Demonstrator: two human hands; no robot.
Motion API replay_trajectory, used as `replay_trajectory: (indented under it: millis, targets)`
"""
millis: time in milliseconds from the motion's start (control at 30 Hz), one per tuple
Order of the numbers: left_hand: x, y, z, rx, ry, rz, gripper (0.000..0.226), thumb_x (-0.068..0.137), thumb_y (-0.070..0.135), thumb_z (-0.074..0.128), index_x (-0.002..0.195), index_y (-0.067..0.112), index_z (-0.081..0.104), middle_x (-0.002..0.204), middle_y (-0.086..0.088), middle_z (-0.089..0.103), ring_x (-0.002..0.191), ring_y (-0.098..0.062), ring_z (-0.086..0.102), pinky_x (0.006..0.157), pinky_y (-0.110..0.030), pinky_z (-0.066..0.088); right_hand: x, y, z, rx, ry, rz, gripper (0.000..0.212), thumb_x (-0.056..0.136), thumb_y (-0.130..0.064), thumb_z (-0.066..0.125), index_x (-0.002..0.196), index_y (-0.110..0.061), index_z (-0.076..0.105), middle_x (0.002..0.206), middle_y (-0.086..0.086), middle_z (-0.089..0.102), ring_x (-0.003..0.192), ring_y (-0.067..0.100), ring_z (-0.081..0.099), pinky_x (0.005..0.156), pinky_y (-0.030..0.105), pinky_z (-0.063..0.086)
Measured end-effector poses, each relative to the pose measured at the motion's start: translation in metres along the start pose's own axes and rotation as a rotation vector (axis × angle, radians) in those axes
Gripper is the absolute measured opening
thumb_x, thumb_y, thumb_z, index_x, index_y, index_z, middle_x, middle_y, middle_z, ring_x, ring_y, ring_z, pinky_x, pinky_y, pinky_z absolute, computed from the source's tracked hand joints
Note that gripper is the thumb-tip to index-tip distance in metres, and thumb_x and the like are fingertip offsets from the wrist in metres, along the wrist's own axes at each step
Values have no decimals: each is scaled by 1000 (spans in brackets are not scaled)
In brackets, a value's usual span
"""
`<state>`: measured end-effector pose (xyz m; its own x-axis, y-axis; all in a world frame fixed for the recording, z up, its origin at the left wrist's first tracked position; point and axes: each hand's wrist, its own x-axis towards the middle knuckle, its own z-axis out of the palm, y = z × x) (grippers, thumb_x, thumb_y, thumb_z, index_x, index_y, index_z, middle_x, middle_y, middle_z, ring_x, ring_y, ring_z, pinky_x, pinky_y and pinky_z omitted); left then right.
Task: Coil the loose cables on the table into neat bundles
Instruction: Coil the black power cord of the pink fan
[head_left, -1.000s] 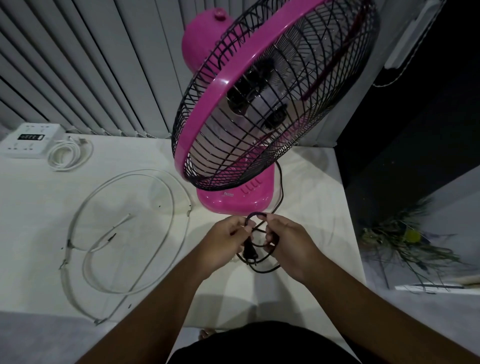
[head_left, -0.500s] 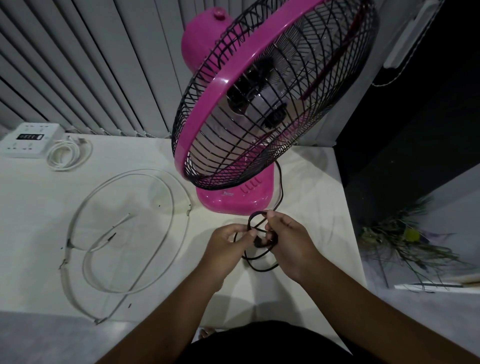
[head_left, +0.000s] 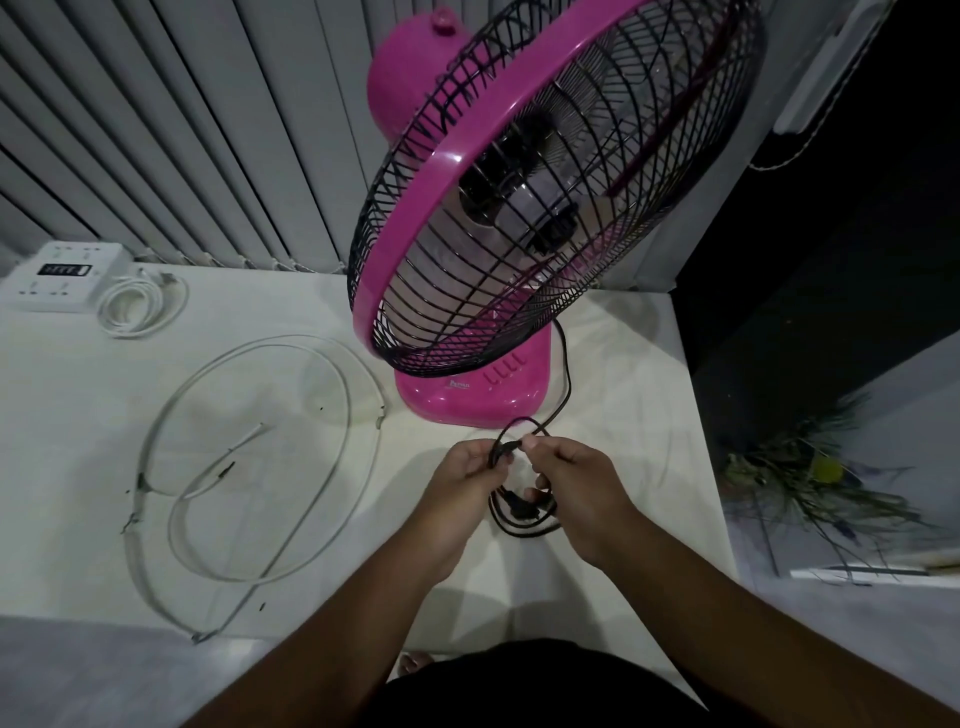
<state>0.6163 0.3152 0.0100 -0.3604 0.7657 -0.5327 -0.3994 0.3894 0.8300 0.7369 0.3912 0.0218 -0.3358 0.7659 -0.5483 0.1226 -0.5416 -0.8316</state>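
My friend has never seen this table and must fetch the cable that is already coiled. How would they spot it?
From the pink table fan, look left to the white rectangular power strip at the far back. The small white coiled cable lies just right of it. Unlike the long pale cable sprawled in wide loops nearer the front, it is a tight bundle.

left hand (head_left: 460, 480) nearer right hand (head_left: 579, 486) on cord (head_left: 521, 506)

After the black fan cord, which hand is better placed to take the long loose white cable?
Probably left. The left hand is on the side where the long loose white cable lies; the right hand would cross over. Both grip the black fan cord.
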Motion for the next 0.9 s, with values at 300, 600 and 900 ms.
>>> replay_trajectory:
  millis: [300, 600, 900]
  targets:
    - [4, 5, 4, 130, 105, 3, 23, 84, 11, 42, 96, 16, 61, 54, 7, 48, 55, -13, 50, 64, -32, 44, 2, 5, -3, -425, 107, -319, 24, 79, -30, 84, 95, -31, 66, 77, -12, 60, 68, -2, 55, 64, 14, 46]
    - [5, 26, -12, 109, 31, 39, 21, 78, 10, 41, 94, 14, 54, 55, 4, 35, 47, -14, 33, 57, -33, 39, 7, -4, -12, -539, -80, -390, 53, 74, -48, 83, 121, -47, 59, 80, -17, 54, 76, -3, 54, 73, 16, 44]
    - [6, 24, -12, 35, 114, 81, 24, 81, 6, 45, 96, 12, 63, 52, 8, 43, 48, -12, 40, 54, -31, 44, 5, -8, -11, -457, 63, -293, 33, 101, -34, 56, 76, -20, 72, 53, -17, 60, 53, -2, 54, 62, 23, 43]
